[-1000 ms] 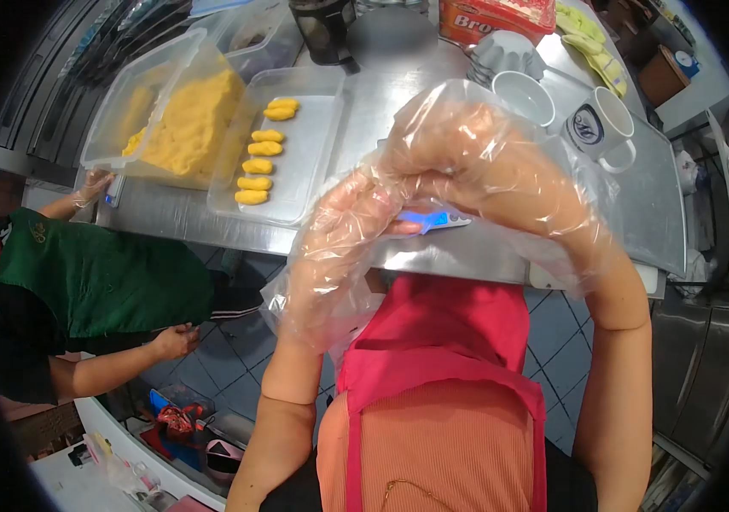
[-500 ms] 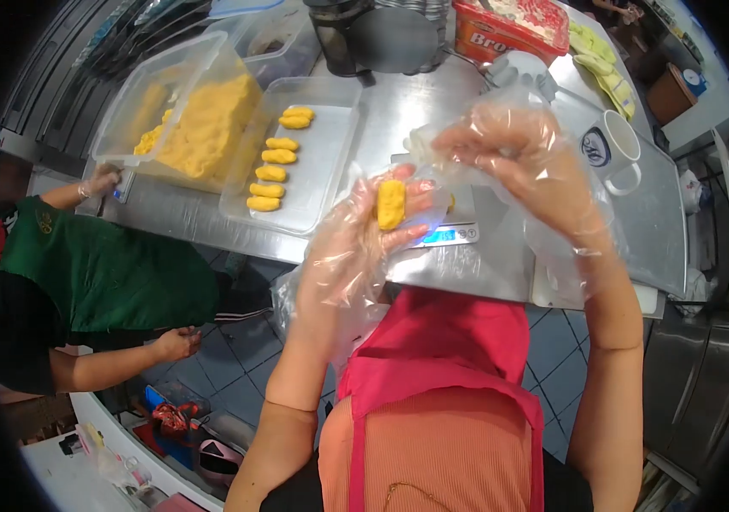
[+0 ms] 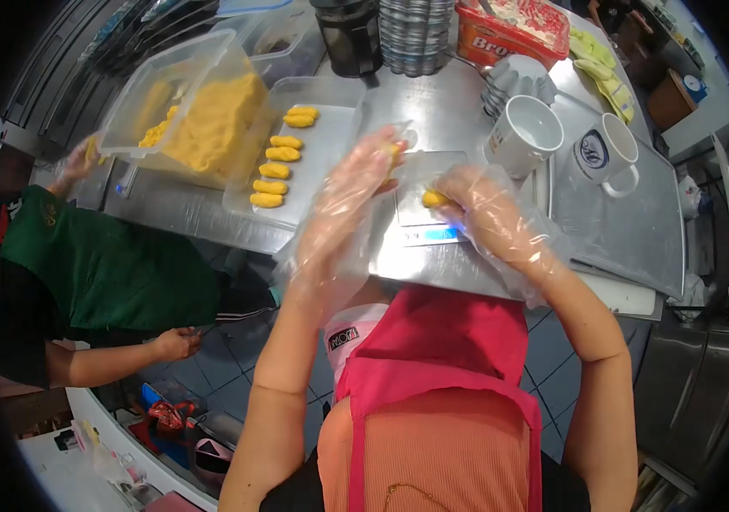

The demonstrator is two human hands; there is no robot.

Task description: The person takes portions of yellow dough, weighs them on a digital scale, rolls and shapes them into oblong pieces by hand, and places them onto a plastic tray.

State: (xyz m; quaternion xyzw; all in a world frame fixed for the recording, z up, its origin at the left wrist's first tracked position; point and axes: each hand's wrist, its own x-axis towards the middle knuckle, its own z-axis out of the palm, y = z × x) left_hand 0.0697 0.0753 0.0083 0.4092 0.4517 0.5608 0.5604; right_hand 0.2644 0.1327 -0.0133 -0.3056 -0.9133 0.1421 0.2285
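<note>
My left hand (image 3: 349, 188), in a clear plastic glove, is turned on edge left of the scale. A small yellow dough piece (image 3: 394, 155) shows at its fingers, partly hidden. My right hand (image 3: 488, 209), gloved the same way, pinches another yellow dough piece (image 3: 433, 198) over the plate of a digital scale (image 3: 411, 237). The scale's blue display is lit; I cannot read it fully. To the left, a shallow clear tray (image 3: 330, 136) holds several shaped yellow dough logs (image 3: 274, 171) in a column.
A clear tub of yellow dough (image 3: 219, 119) stands far left, by a co-worker in a green apron (image 3: 117, 264). Behind are a dark jar (image 3: 347, 38), stacked metal moulds (image 3: 415, 34) and a red tub (image 3: 509, 34). Two white mugs (image 3: 525, 136) stand right, near a metal tray (image 3: 629, 222).
My left hand has tipped from palm up, with the dough piece lying on it, to on edge. My right hand has come down to the scale. The co-worker's gloved hand has moved up and left.
</note>
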